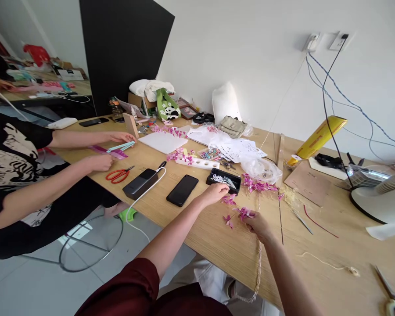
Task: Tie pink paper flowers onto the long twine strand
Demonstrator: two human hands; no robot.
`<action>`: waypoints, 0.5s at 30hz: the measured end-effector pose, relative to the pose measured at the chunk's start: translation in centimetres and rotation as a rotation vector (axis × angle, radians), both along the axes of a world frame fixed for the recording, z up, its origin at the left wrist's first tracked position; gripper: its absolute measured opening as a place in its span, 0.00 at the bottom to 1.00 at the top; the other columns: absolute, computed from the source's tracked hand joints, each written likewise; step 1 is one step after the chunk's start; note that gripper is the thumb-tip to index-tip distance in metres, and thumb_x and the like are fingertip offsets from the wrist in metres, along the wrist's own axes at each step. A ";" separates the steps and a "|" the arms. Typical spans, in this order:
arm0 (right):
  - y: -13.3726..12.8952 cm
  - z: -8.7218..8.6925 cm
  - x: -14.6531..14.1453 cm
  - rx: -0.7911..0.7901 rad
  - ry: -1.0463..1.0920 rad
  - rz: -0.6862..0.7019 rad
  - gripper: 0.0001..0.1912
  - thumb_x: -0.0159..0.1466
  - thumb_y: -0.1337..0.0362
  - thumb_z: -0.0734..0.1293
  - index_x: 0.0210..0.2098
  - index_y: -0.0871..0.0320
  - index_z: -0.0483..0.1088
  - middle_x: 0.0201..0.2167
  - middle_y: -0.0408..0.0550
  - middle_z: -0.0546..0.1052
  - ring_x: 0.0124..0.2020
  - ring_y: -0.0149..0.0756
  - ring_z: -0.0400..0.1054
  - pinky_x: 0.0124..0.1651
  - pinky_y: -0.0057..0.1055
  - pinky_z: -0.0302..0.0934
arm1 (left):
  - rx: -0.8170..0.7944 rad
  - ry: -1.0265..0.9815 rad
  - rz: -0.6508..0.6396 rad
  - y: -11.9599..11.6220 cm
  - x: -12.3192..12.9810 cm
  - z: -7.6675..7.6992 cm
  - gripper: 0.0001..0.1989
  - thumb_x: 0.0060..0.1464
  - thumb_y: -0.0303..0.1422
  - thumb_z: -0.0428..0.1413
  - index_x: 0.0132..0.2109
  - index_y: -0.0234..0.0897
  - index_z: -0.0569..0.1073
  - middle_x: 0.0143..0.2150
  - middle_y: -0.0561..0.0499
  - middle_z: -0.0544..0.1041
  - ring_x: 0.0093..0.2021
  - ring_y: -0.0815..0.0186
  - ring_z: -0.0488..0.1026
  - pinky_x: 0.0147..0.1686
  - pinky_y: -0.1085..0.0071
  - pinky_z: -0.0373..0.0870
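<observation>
Right grip (258, 224) was pinched on pink flowers (244, 213) over the desk (204, 232), petals outward, presumably to avoid crushing. Left grip (217, 194), fingers bunched, was at the black tray's (236, 189) near side; whether it held anything, could not tell. Tray sat close, likely for reach. Bare room lay toward the front edge; phone (182, 190) bounded the left.

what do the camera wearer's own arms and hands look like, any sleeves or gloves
The left hand and right hand are ungloved, with no watch or bracelet visible. A wrinkled, dark maroon sleeve ends near the left elbow; the right sleeve is out of view.
</observation>
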State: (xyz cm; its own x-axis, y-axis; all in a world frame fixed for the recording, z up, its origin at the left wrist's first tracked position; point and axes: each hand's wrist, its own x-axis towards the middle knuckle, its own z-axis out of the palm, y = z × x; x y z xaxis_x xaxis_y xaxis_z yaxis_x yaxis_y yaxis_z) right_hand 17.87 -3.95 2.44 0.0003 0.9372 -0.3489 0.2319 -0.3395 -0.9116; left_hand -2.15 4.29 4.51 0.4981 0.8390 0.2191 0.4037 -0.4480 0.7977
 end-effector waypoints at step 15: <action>0.7 -2.7 0.1 0.314 -0.504 0.058 0.09 0.49 0.64 0.62 0.28 0.57 0.72 0.27 0.46 0.76 0.28 0.36 0.67 0.31 0.28 0.56 | -0.025 -0.072 0.053 -0.3 1.4 -3.1 0.15 0.56 0.37 0.46 0.42 0.37 0.74 0.38 0.49 0.77 0.39 0.64 0.71 0.42 0.70 0.66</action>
State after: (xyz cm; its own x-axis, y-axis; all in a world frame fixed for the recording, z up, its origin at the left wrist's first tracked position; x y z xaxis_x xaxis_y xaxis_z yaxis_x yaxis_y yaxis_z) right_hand 18.01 -3.20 -0.22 0.0399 0.9989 -0.0256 0.6722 -0.0458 -0.7390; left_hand -0.75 4.01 1.43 0.4364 0.8695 0.2312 0.3676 -0.4068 0.8363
